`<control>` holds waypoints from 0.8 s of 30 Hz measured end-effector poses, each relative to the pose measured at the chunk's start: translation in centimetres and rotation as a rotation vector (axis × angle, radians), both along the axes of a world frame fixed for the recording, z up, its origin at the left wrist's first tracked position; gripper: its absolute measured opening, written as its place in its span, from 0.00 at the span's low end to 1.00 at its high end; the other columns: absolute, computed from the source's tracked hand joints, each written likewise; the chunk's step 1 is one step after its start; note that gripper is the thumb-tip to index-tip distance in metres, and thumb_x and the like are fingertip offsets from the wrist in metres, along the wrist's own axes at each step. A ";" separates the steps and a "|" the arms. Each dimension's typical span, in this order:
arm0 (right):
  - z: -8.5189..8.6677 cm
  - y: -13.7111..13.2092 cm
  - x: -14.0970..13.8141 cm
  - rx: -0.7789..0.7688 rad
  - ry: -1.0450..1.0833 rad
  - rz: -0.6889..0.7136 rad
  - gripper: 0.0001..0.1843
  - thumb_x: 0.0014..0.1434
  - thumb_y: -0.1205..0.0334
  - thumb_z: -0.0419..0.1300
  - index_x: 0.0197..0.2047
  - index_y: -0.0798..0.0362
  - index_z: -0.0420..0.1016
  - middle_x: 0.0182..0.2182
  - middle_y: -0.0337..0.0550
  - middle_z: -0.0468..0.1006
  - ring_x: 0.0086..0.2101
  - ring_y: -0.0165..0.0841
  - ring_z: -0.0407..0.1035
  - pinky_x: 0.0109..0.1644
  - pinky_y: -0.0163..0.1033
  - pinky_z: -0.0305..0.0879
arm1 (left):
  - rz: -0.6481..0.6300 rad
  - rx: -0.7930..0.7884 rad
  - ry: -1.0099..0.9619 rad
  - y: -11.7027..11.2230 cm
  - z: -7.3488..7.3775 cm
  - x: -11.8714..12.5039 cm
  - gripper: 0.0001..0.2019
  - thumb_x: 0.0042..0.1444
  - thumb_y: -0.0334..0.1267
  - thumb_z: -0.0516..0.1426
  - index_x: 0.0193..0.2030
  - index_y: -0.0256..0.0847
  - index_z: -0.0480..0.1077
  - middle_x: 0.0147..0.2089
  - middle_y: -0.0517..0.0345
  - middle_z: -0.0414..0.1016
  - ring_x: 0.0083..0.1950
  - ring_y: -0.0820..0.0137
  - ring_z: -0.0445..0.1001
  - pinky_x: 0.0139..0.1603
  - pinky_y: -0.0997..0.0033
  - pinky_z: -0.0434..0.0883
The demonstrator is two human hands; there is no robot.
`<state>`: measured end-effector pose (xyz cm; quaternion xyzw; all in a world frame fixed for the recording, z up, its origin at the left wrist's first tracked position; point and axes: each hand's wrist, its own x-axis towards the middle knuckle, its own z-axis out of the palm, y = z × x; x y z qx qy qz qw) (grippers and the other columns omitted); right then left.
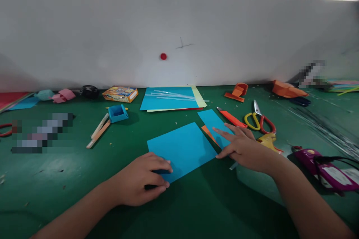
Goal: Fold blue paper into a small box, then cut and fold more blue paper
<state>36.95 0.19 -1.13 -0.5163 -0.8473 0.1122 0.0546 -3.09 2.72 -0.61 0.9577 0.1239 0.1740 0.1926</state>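
A blue sheet of paper [183, 149] lies flat and slightly turned on the green table in front of me. My left hand [146, 177] rests at its near left corner, fingers apart and a little curled. Over on the right, a narrower blue paper strip [214, 125] lies partly under my right hand [238, 143], whose fingers are spread. The right thumb tip meets the right corner of the larger sheet. An orange piece of paper [210, 135] shows beside the strip. Just beyond that hand is an orange utility knife [232, 118].
Scissors [259, 117], a yellow glue gun [267, 142] and a purple device with a cable [325, 168] are on the right. Behind lies a paper stack [168, 99] with clear sticks. Leftward are a small blue paper box [118, 113] and a patterned carton [120, 94]. A white board [112, 37] closes off the back.
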 end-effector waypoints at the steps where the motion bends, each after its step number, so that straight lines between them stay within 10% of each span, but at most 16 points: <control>1: 0.0 0.0 0.1 0.006 -0.008 -0.012 0.27 0.64 0.72 0.58 0.48 0.25 0.86 0.76 0.19 0.48 0.73 0.64 0.42 0.66 0.88 0.38 | 0.003 -0.003 0.001 0.0 0.1 0.0 0.07 0.67 0.33 0.59 0.42 0.45 0.80 0.56 0.52 0.81 0.61 0.59 0.78 0.59 0.58 0.72; 11: 0.8 0.0 -0.6 0.210 -0.016 0.006 0.18 0.66 0.67 0.57 0.38 0.39 0.87 0.67 0.37 0.71 0.69 0.61 0.57 0.67 0.82 0.47 | 0.061 -0.075 0.055 -0.2 -0.4 -0.5 0.08 0.64 0.35 0.63 0.48 0.49 0.80 0.59 0.53 0.80 0.64 0.57 0.76 0.62 0.56 0.73; 17: 1.9 -0.3 -2.9 0.190 0.143 0.129 0.19 0.71 0.59 0.57 0.62 0.40 0.76 0.61 0.42 0.77 0.62 0.47 0.68 0.65 0.61 0.65 | 0.205 -0.077 0.116 -1.2 -0.8 -0.2 0.17 0.62 0.35 0.64 0.58 0.49 0.74 0.60 0.53 0.79 0.65 0.57 0.75 0.64 0.53 0.75; 24: 1.7 -0.6 -4.5 -0.034 0.160 0.229 0.38 0.64 0.54 0.66 0.74 0.39 0.60 0.66 0.46 0.72 0.64 0.50 0.65 0.67 0.63 0.61 | 0.103 0.194 0.003 -1.9 -0.2 0.0 0.12 0.72 0.31 0.51 0.56 0.43 0.73 0.53 0.52 0.84 0.52 0.66 0.84 0.54 0.68 0.80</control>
